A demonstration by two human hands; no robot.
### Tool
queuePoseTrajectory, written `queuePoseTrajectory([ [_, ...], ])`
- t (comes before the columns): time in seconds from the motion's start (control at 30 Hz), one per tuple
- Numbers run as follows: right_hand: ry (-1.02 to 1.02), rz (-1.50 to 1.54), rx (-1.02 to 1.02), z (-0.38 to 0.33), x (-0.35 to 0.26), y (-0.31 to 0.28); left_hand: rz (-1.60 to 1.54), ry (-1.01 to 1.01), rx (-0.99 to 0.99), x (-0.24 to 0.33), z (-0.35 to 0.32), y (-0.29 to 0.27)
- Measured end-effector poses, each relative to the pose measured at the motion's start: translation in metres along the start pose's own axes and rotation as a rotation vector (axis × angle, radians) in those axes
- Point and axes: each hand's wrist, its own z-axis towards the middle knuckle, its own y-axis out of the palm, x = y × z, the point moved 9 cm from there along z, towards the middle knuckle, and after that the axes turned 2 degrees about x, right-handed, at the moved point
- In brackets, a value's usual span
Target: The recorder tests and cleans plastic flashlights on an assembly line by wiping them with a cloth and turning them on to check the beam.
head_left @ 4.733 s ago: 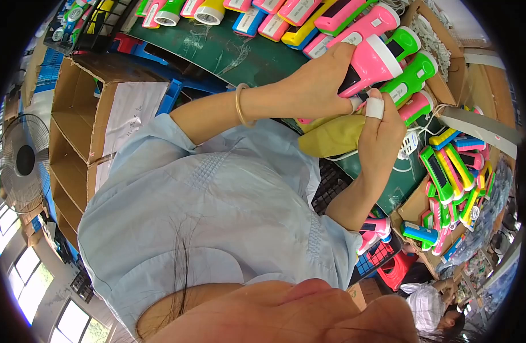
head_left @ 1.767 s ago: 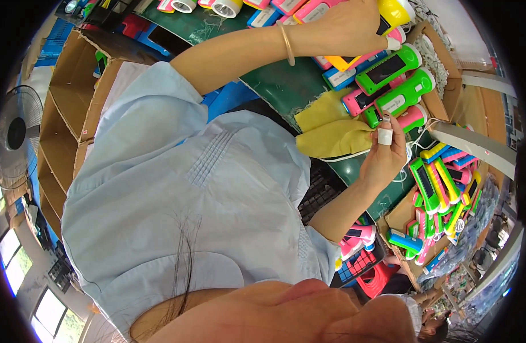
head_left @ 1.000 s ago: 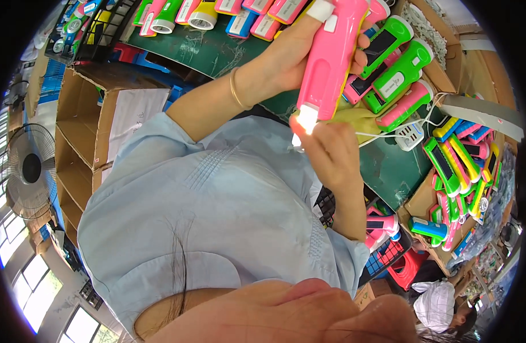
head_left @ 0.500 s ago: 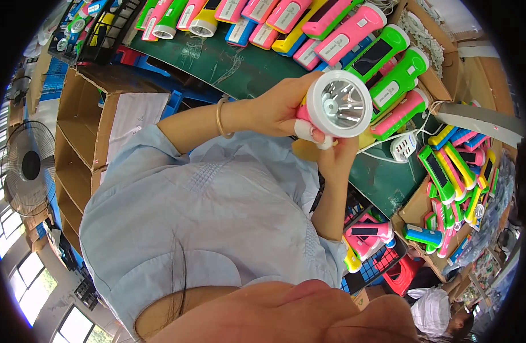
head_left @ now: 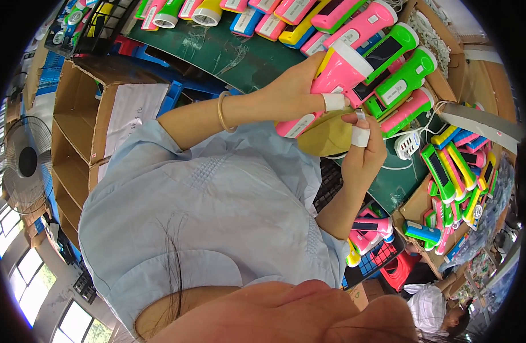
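My left hand [head_left: 306,86], with a bangle on its wrist and white tape on its thumb, is closed around a pink flashlight [head_left: 337,71]. The flashlight's wide white-rimmed head points up and right. What appears to be its labelled pink handle shows below the hand. Close beside it, my right hand [head_left: 363,137] has its fingers pinched together, with white tape wrapped on them. A small pale thing shows at those fingertips; I cannot make out what it is. Beneath both hands lies an olive-yellow, cloth-like piece [head_left: 326,136].
Rows of coloured flashlights [head_left: 394,91] lie on the green bench [head_left: 217,54]. A white multi-port charger [head_left: 407,146] with cables sits to the right. Beyond it stands a carton [head_left: 414,214] of flashlights. Left are cardboard shelves [head_left: 74,126] and a fan [head_left: 27,163]. Another person [head_left: 429,308] is lower right.
The flashlight has turned from facing its lens toward me to showing its pink side. My right hand has come away from beneath its head and moved right, fingers pinched.
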Motion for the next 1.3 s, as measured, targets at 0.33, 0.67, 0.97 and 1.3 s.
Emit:
queuePoseTrajectory([
  [0.33,-0.034,0.122,-0.19,0.023,-0.031,0.012,0.138,0.118,-0.05,0.01,0.01,0.0],
  [0.67,-0.091,-0.259,-0.044,0.022,-0.028,0.014,0.356,0.203,0.198,0.019,0.011,-0.007],
  [0.97,-0.213,-0.536,0.0,0.017,-0.031,0.022,0.413,0.184,0.222,0.012,0.01,0.001],
  [1.3,-0.164,-0.154,0.363,0.005,-0.047,-0.055,-0.178,-0.088,-0.044,0.002,0.016,-0.006],
])
